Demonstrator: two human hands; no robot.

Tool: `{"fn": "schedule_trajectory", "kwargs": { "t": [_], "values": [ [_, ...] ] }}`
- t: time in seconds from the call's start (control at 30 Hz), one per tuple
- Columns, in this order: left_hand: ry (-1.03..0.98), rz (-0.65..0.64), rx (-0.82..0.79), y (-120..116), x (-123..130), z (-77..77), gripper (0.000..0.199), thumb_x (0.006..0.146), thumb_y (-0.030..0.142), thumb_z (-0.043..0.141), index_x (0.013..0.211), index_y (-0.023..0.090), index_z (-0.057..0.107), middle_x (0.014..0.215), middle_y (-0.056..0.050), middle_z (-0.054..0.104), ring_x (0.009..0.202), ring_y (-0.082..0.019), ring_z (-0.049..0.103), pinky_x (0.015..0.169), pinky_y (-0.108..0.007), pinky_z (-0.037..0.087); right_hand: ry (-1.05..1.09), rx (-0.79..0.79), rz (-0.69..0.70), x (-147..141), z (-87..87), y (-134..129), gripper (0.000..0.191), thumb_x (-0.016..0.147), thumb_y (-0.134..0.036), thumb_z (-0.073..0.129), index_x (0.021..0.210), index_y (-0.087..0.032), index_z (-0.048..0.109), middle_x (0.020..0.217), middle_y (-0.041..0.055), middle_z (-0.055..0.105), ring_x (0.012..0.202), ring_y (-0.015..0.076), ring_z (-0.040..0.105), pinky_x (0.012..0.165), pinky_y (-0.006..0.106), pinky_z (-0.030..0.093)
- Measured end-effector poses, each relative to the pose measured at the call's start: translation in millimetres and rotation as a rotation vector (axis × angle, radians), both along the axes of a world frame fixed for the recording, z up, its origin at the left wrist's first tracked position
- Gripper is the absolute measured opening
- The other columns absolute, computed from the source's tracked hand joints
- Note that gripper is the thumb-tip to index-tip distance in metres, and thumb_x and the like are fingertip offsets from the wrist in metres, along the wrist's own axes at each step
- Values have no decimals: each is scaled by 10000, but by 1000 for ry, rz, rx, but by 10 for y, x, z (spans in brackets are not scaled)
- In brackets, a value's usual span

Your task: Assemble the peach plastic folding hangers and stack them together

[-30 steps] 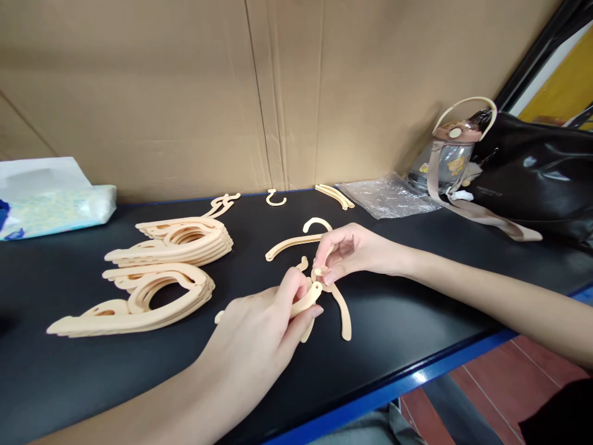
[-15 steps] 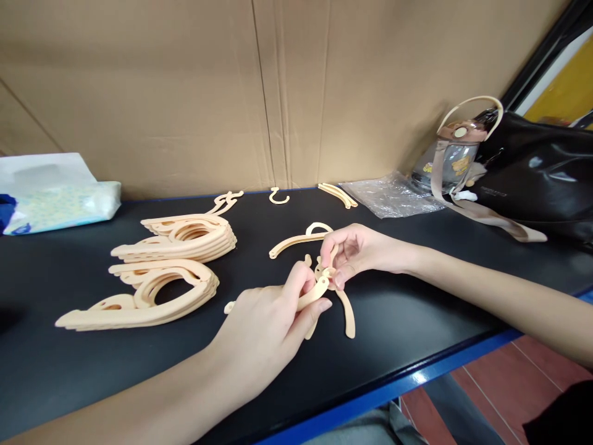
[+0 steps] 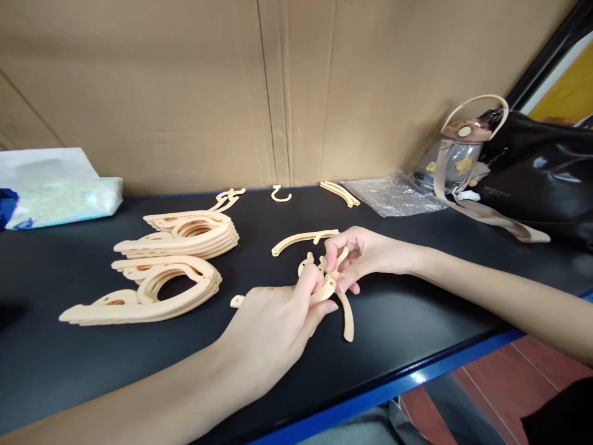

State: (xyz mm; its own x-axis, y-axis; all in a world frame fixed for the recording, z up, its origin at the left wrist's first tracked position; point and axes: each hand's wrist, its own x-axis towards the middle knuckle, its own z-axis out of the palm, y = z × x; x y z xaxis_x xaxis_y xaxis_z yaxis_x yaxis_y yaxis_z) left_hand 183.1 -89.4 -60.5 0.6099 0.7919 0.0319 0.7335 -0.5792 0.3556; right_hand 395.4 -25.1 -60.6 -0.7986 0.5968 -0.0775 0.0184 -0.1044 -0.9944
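Note:
My left hand (image 3: 278, 334) is closed around a curved cream plastic arm (image 3: 323, 293), whose other end (image 3: 237, 301) sticks out on the left. The fingertips of my right hand (image 3: 359, 256) pinch a small cream piece (image 3: 343, 256) against the arm's holed end. Under and beside my hands lie more cream parts, among them a curved one (image 3: 348, 321) pointing toward the front edge. Just behind them rests a long curved arm (image 3: 301, 240). Two stacks of folded cream hangers (image 3: 204, 244) (image 3: 185, 303) lie to the left.
At the back of the black table (image 3: 152, 377) are a loose hook (image 3: 281, 195), forked parts (image 3: 227, 199) and slim arms (image 3: 340, 193). A clear plastic bag (image 3: 393, 194), a bottle with strap (image 3: 463, 148) and a black bag (image 3: 546, 179) stand right; a tissue pack (image 3: 65, 198) is left.
Both hands have shifted slightly right with the pieces still held. The small piece in my right fingers now shows more clearly, tilted upward. The view has moved a little.

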Motion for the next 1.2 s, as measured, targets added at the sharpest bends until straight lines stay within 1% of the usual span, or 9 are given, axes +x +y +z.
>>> {"fn": "schedule_trajectory", "kwargs": {
  "t": [0.13, 0.33, 0.5, 0.7, 0.9, 1.0, 1.2],
  "values": [
    [10, 17, -9, 10, 8, -4, 83, 979, 337, 316, 950, 259, 317, 558, 92, 490, 437, -179, 509, 472, -247, 167, -9, -2, 11, 22, 32, 4, 176, 724, -82, 777, 828, -124, 642, 763, -2, 728, 595, 78, 670, 571, 176, 541],
    [-22, 81, -9, 75, -13, 0, 144, 975, 363, 296, 875, 259, 293, 537, 91, 440, 445, -177, 509, 483, -240, 197, 10, -9, 5, 36, 30, -10, 213, 730, -80, 773, 874, -134, 625, 760, -5, 726, 611, 92, 681, 602, 199, 562],
    [-54, 81, -3, 80, -29, 5, 186, 971, 393, 293, 841, 261, 280, 521, 95, 407, 432, -176, 479, 487, -239, 201, 72, 3, -17, 29, -2, 15, 177, 755, -92, 760, 865, -133, 628, 742, -4, 718, 635, 90, 682, 615, 196, 563],
    [-67, 65, -20, 82, -14, 2, 189, 965, 394, 279, 834, 259, 280, 509, 97, 392, 426, -173, 460, 487, -245, 202, 56, 16, 1, 36, -34, 32, 155, 751, -115, 771, 843, -126, 646, 785, 10, 719, 660, 105, 688, 619, 213, 563],
    [-56, 77, -52, 90, -12, 41, 197, 973, 409, 273, 848, 258, 296, 535, 87, 441, 460, -178, 497, 505, -248, 231, 95, 19, 0, 34, -53, 52, 113, 781, -130, 751, 840, -125, 655, 781, 7, 712, 637, 87, 667, 592, 196, 544],
    [-44, 83, -56, 80, -13, 51, 205, 975, 415, 281, 845, 258, 297, 541, 84, 461, 471, -184, 514, 504, -251, 234, 92, 22, -11, 29, -62, 56, 123, 780, -133, 755, 854, -132, 657, 753, -1, 707, 642, 87, 666, 597, 195, 541],
    [-67, 85, -35, 98, -14, 49, 211, 977, 408, 287, 831, 255, 295, 536, 87, 460, 459, -184, 518, 494, -248, 244, 88, 7, -3, 28, -71, 49, 147, 780, -135, 755, 871, -135, 640, 778, 4, 713, 636, 92, 667, 608, 207, 541]
  ]
}}
